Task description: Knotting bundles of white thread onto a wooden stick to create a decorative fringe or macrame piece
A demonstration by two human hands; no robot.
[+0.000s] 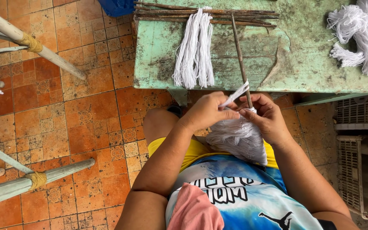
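My left hand (207, 110) pinches the loose end of a white cord (236, 93) just below the table edge. My right hand (269, 117) grips the tied neck of a white yarn mop head (238, 138) where it meets a thin brown stick (239, 55). The stick slants up across the worn green table (311, 59). The mop's strands hang down over my lap. A combed bundle of white yarn (194, 51) lies draped over the table's front. Several more brown sticks (205, 15) lie along the table's far edge.
A loose heap of white yarn (360, 36) sits at the table's right end. A wooden frame of poles (30, 42) lashed with twine stands at the left, over orange floor tiles (86, 119). Plastic crates (360, 170) stand at the right.
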